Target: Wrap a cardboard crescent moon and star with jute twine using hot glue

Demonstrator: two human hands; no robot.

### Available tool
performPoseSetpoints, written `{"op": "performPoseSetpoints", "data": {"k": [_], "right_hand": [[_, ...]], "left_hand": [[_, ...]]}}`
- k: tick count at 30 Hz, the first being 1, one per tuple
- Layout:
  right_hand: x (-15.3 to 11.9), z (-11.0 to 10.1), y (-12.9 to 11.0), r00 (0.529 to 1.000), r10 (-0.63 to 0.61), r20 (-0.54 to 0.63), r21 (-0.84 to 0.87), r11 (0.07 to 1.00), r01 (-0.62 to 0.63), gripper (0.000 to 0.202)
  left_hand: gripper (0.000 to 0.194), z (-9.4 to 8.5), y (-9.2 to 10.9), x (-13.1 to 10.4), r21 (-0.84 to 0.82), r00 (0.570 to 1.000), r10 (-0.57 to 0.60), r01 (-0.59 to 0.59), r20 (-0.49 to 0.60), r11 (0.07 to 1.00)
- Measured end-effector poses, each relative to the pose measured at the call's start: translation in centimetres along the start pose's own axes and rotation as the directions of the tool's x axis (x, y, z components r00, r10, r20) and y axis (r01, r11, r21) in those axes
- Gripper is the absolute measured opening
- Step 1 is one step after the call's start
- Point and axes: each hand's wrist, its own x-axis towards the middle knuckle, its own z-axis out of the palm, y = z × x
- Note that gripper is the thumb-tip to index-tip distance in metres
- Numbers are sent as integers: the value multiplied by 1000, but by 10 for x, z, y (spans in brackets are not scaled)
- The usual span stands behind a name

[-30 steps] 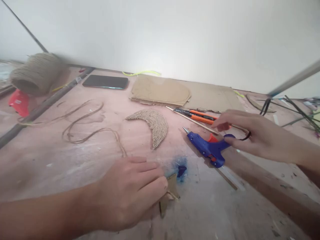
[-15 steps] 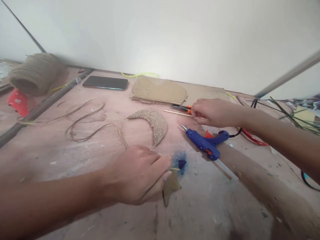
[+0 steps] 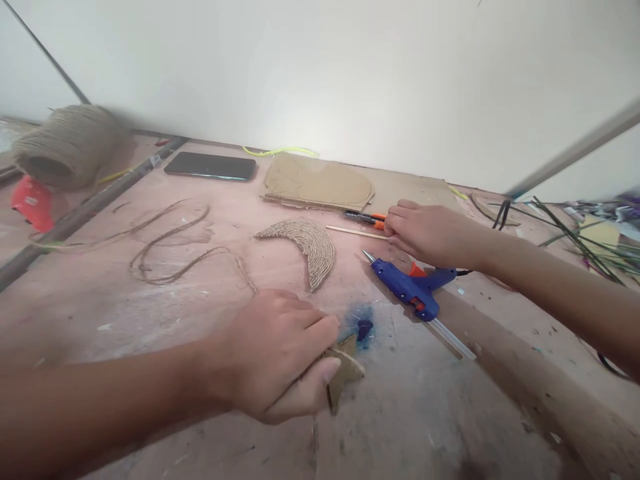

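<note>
My left hand (image 3: 285, 360) pinches a small cardboard star (image 3: 345, 377) above the tabletop, and part of the star is hidden behind the fingers. A pale strand lies across the star's face. Thin jute twine (image 3: 170, 267) curves over the table towards this hand. My right hand (image 3: 417, 230) is closed at the end of a thin wooden stick (image 3: 353, 231) and a black-and-orange tool (image 3: 367, 219); what its fingers grip is hidden. Just in front of it rests a blue glue gun (image 3: 413, 287) with a clear glue stick in its back. A twine-covered crescent (image 3: 307, 247) lies between the hands.
Cardboard pieces (image 3: 317, 181) and a dark phone (image 3: 210, 167) lie near the white wall. At left stand a twine spool (image 3: 65, 147) and a red object (image 3: 33, 203), beyond a metal bar (image 3: 100, 213). Green stems (image 3: 580, 233) and scraps are at right.
My left hand has turned the star slightly and lowered its grip, so a pale strand now shows across the star. My right hand has shifted slightly, staying by the stick and tool.
</note>
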Motion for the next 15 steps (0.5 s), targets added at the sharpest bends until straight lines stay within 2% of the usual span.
{"op": "performPoseSetpoints", "data": {"k": [5,7,10,11,12,13,15], "right_hand": [[-6,-11,-4,1000,6,-22,191,982,-1,27],[-17,-20,-7,995,57,-78,309,951,-30,28],[-39,-31,-19,968,140,-206,523,853,-12,15],[-46,-32,-26,950,168,-262,591,806,21,13],[-52,-32,-36,927,204,-316,654,754,57,19],[-58,-30,-47,889,255,-381,699,709,96,22],[-69,-21,-72,784,392,-481,772,614,166,22]], "left_hand": [[29,-3,1,1,84,1000,-1,2,-5,996],[32,-5,4,2,126,1000,18,-16,-20,992],[36,-7,8,2,142,997,47,-37,-67,989],[36,-7,9,2,140,996,48,-38,-69,989],[37,-7,9,1,135,997,45,-36,-66,990],[37,-7,10,1,130,997,40,-32,-59,991],[37,-6,9,0,123,999,27,-23,-28,992]]}}
